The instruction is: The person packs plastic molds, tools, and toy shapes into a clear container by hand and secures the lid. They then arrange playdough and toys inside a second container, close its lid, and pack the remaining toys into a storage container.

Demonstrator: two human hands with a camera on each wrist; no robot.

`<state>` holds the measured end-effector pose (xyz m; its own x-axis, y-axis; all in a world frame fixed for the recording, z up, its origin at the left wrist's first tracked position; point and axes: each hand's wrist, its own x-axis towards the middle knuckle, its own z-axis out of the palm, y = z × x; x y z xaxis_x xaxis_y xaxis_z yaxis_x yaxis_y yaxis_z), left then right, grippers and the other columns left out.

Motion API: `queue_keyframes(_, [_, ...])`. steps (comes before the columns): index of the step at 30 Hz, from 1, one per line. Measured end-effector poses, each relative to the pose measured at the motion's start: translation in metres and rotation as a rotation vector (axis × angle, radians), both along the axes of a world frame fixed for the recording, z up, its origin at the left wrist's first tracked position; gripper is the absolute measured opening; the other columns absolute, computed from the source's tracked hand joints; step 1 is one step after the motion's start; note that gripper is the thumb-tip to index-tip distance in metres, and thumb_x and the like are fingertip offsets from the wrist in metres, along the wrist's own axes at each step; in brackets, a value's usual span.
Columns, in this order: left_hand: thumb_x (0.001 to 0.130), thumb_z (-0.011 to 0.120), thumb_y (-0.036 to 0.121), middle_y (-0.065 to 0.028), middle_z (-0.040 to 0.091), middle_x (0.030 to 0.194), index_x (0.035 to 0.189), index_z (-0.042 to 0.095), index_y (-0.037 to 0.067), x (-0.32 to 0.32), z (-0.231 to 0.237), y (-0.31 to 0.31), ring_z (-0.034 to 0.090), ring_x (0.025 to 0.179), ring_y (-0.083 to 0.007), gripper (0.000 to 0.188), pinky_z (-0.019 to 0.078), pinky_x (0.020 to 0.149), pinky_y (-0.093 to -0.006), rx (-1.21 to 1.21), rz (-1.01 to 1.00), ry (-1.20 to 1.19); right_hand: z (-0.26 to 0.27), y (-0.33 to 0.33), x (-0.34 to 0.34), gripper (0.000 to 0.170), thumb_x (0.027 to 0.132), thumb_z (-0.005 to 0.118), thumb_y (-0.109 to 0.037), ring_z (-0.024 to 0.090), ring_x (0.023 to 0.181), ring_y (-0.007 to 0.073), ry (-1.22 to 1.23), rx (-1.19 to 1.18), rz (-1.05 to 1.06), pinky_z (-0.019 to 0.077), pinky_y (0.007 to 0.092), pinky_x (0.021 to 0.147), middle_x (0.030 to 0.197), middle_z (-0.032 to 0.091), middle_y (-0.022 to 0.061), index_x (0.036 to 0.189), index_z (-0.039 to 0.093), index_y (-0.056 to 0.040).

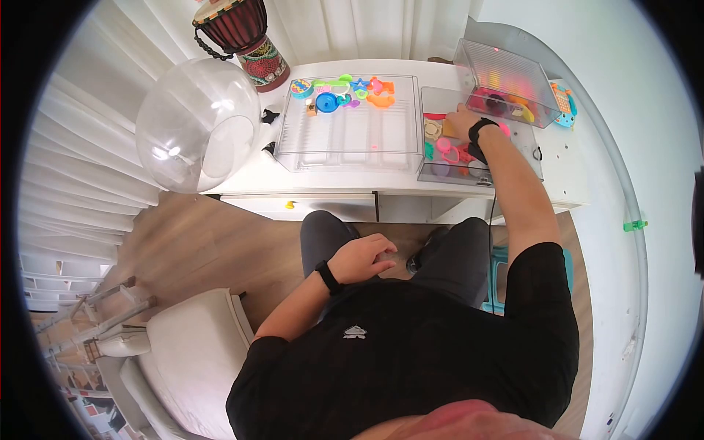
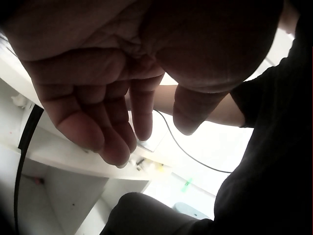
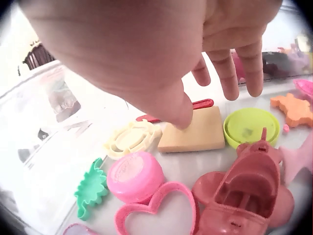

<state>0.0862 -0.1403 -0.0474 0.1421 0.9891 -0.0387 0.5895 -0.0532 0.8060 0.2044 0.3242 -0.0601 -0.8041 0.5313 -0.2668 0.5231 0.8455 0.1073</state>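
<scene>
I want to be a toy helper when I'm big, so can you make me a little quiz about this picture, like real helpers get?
1. True or false: the person's left hand is holding a toy.
2. In the right wrist view, what colour is the heart-shaped cutter? A) blue B) pink C) white
3. Fill the gap: the person's ___ hand reaches over the clear tray that holds the cutter.

Key:
1. False; it holds nothing.
2. B, pink.
3. Right; the right hand is over that tray.
</scene>
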Motion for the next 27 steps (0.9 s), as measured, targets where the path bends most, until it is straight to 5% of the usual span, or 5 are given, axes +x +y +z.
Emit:
queue_keyframes(7, [0.095,0.076,0.021,-0.0095,0.067,0.099,0.114,0.07,0.006,0.0,-0.006,-0.001,0.068,0.082,-0.0228,0.025,0.0554,0.075,-0.0355,0.005,0.024,-0.024,0.002,0.023,0.006,0.034,0.094,0.062,-0.018,0.065,0.116,0.0411,-0.041,-0.118,0.024,0.0515,0.0461,0.104,0.116,0.07,0.0208,0.126,0.07,-0.0081])
queue_keyframes(16, [0.099,0.07,0.009,-0.0038,0.07,0.088,0.105,0.073,0.003,-0.009,-0.02,0.02,0.064,0.077,-0.0104,0.009,0.052,0.071,-0.0254,0.231,0.434,-0.348,0.061,-0.047,0.027,0.034,0.095,0.068,-0.027,0.072,0.1,0.0375,0.705,-0.32,-0.179,0.057,0.0429,0.091,0.108,0.075,0.0206,0.119,0.072,-0.0036])
queue_keyframes(18, [0.101,0.068,0.008,-0.0003,0.07,0.089,0.104,0.072,0.002,-0.014,-0.028,0.031,0.062,0.079,-0.0071,0.008,0.052,0.071,-0.0248,0.161,0.558,-0.558,0.078,-0.082,0.03,0.032,0.099,0.066,-0.026,0.074,0.094,0.0284,0.802,-0.337,-0.15,0.0575,0.0381,0.085,0.1,0.076,0.016,0.117,0.072,-0.0007])
queue_keyframes(23, [0.102,0.067,0.007,0.0001,0.068,0.091,0.106,0.07,0.002,-0.03,-0.005,0.061,0.061,0.08,-0.0063,0.007,0.0513,0.074,-0.024,0.355,0.68,-0.697,0.091,-0.174,0.057,0.019,0.107,0.057,-0.012,0.068,0.085,0.0131,1.384,-1.099,-0.317,0.0558,0.0293,0.079,0.093,0.071,0.0051,0.106,0.069,0.0025])
queue_keyframes(27, [0.1,0.069,0.008,-0.0035,0.068,0.09,0.106,0.07,0.002,-0.08,0.026,0.083,0.063,0.079,-0.01,0.009,0.0515,0.072,-0.0253,0.561,0.782,-0.443,0.061,-0.231,0.082,0.015,0.106,0.059,-0.011,0.068,0.083,0.0149,1.392,-1.175,-0.248,0.0559,0.0296,0.078,0.094,0.071,0.0065,0.105,0.068,0.0018])
